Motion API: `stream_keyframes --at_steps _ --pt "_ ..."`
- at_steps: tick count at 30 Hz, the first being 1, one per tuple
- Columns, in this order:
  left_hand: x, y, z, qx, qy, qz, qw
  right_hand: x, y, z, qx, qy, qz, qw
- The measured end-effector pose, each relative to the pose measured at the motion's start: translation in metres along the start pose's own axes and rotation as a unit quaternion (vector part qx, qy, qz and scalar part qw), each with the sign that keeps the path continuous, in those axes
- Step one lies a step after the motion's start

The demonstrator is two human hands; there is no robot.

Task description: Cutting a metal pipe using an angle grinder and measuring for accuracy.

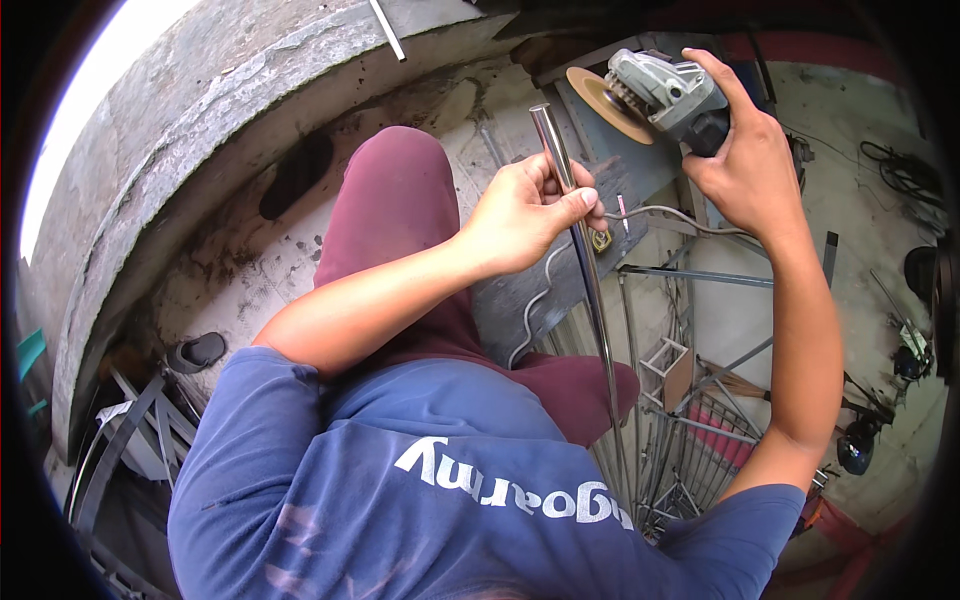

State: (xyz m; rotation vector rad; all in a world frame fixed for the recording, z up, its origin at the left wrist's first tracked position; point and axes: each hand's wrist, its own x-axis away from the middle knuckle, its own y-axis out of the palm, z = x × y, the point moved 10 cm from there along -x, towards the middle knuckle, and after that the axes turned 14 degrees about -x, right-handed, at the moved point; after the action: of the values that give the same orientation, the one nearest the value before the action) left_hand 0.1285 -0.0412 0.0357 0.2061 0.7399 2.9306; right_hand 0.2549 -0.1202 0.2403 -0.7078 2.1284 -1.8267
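Over a concrete floor (850, 130), left fingers (560, 195) clasp a steel tube (590, 290); right fingers (725, 85) grip an angle grinder (665, 95).

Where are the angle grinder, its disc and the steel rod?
angle grinder (672, 92): head view, on its grey body.
grinding disc (603, 100): head view, on its tan face.
steel rod (592, 290): head view, on the shaft below the left hand.

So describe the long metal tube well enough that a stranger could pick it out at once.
Start at the person's maroon-trousered knee in the middle of the view. Just right of it, the left hand grips a long, thin, shiny silver metal tube running steeply from near the grey angle grinder in the right hand downward. Unlike the dull framework behind, it is polished, mirror-bright and round.
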Motion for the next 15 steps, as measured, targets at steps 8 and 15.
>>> stream_keyframes --at_steps 8,15 --pt "0.008 0.004 -0.009 0.066 0.005 -0.062 0.996 0.015 0.015 -0.014 0.003 -0.085 0.015 0.996" --pt "0.001 -0.009 -0.022 0.006 -0.045 0.04 0.998 0.027 0.006 -0.058 0.068 -0.203 0.073 0.974"
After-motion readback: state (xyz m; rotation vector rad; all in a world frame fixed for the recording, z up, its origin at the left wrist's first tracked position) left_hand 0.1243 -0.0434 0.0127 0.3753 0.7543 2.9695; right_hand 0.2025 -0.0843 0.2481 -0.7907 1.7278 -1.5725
